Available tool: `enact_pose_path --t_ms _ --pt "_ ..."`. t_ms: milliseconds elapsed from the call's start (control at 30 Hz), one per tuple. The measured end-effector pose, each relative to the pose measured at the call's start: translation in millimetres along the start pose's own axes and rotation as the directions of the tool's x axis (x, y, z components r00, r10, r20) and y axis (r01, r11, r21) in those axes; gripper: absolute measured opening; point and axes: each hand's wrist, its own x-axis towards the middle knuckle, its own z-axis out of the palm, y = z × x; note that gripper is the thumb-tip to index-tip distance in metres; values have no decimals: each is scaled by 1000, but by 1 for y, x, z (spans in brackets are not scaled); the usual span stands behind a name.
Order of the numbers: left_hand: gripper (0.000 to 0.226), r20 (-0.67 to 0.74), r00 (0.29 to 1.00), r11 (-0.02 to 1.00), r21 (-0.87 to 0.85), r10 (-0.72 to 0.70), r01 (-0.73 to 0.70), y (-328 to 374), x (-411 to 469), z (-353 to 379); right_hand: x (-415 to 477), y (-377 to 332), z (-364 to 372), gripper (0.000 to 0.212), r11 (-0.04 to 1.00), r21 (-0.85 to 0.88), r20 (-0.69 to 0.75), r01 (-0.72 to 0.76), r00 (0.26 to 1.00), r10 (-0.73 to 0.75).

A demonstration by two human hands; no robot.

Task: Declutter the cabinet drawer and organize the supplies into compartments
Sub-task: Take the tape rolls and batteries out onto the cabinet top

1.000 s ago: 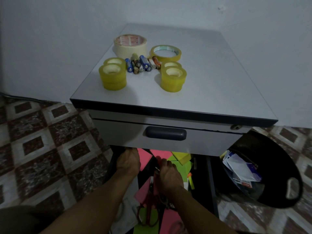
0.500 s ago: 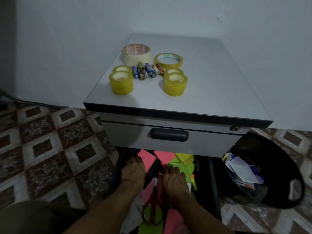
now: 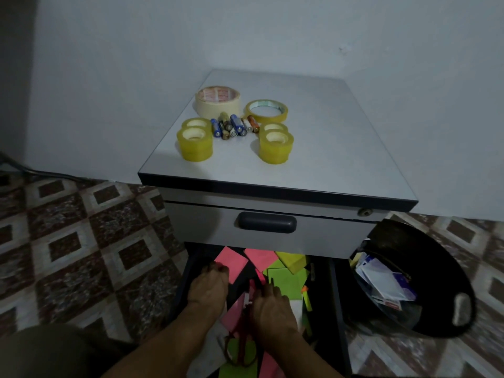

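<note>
The lower cabinet drawer [image 3: 336, 296] stands pulled out, full of loose pink sticky notes [image 3: 231, 264], green sticky notes [image 3: 286, 279] and a yellow pad [image 3: 293, 261]. Red-handled scissors [image 3: 241, 347] lie along the middle of the drawer, blades pointing away from me. My left hand [image 3: 208, 285] reaches in on the left, fingers stretched onto a pink note. My right hand [image 3: 272, 309] lies right beside the scissors' blades with fingers bent down. Whether it grips them is hidden.
On the cabinet top [image 3: 327, 148] sit yellow tape rolls [image 3: 195, 144], a masking tape roll [image 3: 217, 100], a thin tape ring [image 3: 266, 110] and several batteries [image 3: 234, 126]. The upper drawer [image 3: 267, 222] is closed. A black bin [image 3: 420, 282] with papers stands at right.
My view has pulled back and shifted, so the cabinet sits further right. Both hands stay in the drawer; the scissors' blades now show between them.
</note>
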Motion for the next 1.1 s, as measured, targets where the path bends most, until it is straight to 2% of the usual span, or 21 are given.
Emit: enact_pose_path --t_ms 100,233,500,567,633,700,733,767,800,833,867,900,933,967,1033,1100 --pt "32 39 999 1000 -11 15 -15 1 -2 -3 -7 -3 -7 48 995 -88 47 52 998 -48" --pt "34 47 999 999 -48 7 -5 -6 3 -9 -13 -1 -12 42 995 -81 76 62 996 -55" --pt "40 26 1000 1000 -18 11 -10 -2 -2 -16 -12 5 -17 39 987 157 -51 -43 997 52" --pt "35 49 999 1000 -16 7 -6 3 -7 -26 -11 6 -19 32 975 206 -49 -80 995 92" --pt "30 81 997 1000 -28 7 -5 11 -14 -38 -12 8 -21 35 970 224 -39 -97 993 108" --pt "31 116 993 998 -50 31 -25 19 -22 -50 -16 8 -26 43 972 227 -154 -67 983 104" --pt "32 141 989 997 -67 48 -39 24 -28 -57 -19 9 -32 40 980 199 -219 -26 973 70" --pt "32 153 986 995 -88 63 -50 27 -32 -64 -23 9 -40 36 968 251 -168 -16 984 60" --pt "32 164 983 992 -108 76 -59 31 -38 -73 -20 13 -41 33 953 304 -187 4 981 55" --pt "31 164 982 988 -136 90 -68 33 -42 -80 -19 18 -41 31 957 282 -286 66 958 18" --pt "29 186 976 984 -162 109 -79 34 -47 -91 -24 25 -48 28 964 263 -289 49 957 30" --pt "24 197 970 976 -192 142 -104 35 -52 -101 -31 24 -56 24 965 262 -209 27 977 30" --pt "15 211 963 969 -215 166 -119 34 -54 -110 -38 20 -73 23 939 344 -156 -12 985 69" --pt "4 215 958 963 -233 189 -137 32 -57 -120 -40 21 -81 28 927 373 -198 -33 973 114" --pt "19 235 951 948 -293 201 -128 27 -61 -140 -51 25 -106 32 909 415 -116 -22 990 77" --pt "17 227 948 916 -380 223 -125 21 -68 -166 -64 27 -137 43 895 446 -103 -5 993 57"
